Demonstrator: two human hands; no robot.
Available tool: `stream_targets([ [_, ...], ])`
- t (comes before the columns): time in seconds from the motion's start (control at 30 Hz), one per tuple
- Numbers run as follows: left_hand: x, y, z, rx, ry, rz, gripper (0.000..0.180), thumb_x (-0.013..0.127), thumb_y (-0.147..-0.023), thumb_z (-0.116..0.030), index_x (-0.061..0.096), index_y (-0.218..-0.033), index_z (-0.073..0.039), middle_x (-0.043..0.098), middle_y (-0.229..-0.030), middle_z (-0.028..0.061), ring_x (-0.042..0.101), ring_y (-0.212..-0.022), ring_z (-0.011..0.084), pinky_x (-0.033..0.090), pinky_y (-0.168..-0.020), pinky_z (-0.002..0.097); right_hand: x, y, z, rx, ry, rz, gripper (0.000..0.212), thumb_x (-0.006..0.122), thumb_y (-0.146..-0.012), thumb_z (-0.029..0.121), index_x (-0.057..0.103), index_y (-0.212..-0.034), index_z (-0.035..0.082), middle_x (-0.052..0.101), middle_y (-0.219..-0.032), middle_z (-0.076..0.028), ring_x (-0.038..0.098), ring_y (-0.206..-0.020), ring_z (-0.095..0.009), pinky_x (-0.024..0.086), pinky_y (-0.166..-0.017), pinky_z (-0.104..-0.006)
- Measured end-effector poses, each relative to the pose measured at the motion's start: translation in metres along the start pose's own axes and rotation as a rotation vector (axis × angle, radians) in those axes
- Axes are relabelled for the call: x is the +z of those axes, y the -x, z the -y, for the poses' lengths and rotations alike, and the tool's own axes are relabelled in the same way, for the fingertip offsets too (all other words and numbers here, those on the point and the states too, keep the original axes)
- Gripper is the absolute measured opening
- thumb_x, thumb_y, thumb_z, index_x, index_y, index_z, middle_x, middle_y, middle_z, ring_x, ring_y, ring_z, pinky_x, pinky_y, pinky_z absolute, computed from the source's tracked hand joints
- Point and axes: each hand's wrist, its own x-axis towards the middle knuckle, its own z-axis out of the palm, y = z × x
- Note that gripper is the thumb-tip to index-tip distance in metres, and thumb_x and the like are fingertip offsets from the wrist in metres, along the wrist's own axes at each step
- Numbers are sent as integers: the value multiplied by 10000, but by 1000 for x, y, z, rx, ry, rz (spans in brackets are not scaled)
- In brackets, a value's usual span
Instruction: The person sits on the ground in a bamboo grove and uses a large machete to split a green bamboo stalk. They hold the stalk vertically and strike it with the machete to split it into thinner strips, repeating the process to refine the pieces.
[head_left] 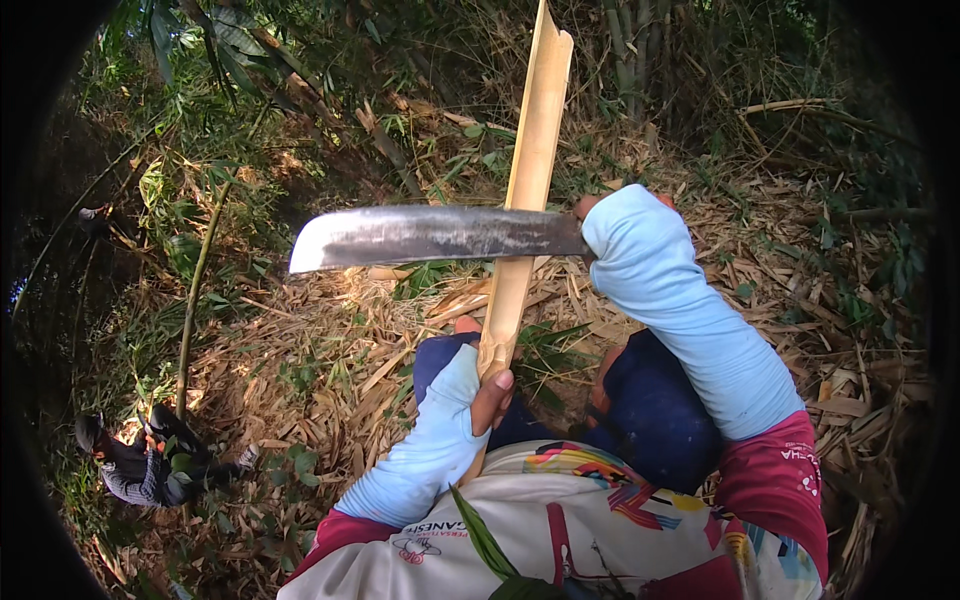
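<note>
The left hand (pixel 478 385), in a pale blue sleeve that covers it to the knuckles, is clamped round the lower end of a split bamboo stave (pixel 527 190), thumb pressed against its near face. The stave stands nearly upright, leaning a little to the right, its foot down between the person's knees and its cut tip up at the top edge of the view. The right hand (pixel 625 228), sleeved the same way, is closed on the handle of a big machete; the handle itself is hidden inside the fist. The machete blade (pixel 435 236) lies level across the front of the stave, about midway up it, its rounded tip pointing left. Whether the edge is biting into the bamboo I cannot tell. The two hands are well apart, one low, one high. Underfoot is a litter of dry bamboo leaves and husks (pixel 330 340). At the lower left another person (pixel 150 465) in dark clothes crouches among the greenery.
</note>
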Motion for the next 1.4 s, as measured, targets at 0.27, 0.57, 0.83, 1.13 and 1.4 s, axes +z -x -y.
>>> stream_targets([
  [0.27, 3, 2, -5, -28, -57, 8, 322, 552, -976, -215, 487, -1247, -55, 488, -722, -20, 436, -578, 64, 355, -498, 216, -4, 0, 3, 31, 245, 131, 292, 636, -785, 161, 609, -1075, 181, 684, -894, -71, 664, -921, -326, 494, -846, -465],
  [0.57, 3, 2, 1, -12, -52, 5, 582, 655, -930, -369, 447, -1365, -43, 490, -741, -32, 445, -593, 48, 363, -517, 206, -3, 12, -7, -105, 197, -153, 265, 740, -686, 119, 626, -924, 94, 669, -812, -96, 660, -777, -347, 531, -697, -418],
  [0.83, 10, 9, -8, -25, -23, 19, 327, 564, -965, -201, 484, -1245, -51, 492, -756, -14, 443, -606, 67, 363, -511, 215, -1, 8, -23, -9, 202, -192, 322, 761, -659, 160, 651, -960, 133, 678, -823, -123, 678, -809, -331, 533, -744, -412],
  [1.13, 6, 12, -1, -57, -84, 52, 332, 556, -966, -224, 481, -1229, -35, 483, -754, -13, 440, -579, 70, 361, -494, 215, -41, -3, -22, 35, 163, -56, 216, 719, -720, 36, 629, -916, 52, 633, -711, -104, 620, -668, -249, 517, -644, -350],
  [1.4, 8, 14, -5, -51, -62, 52, 306, 553, -968, -223, 482, -1194, -29, 488, -729, -6, 455, -584, 73, 370, -494, 220, -49, -17, -46, 105, 20, -95, 302, 726, -739, 73, 629, -1024, 63, 673, -844, -156, 671, -827, -337, 527, -686, -405],
])
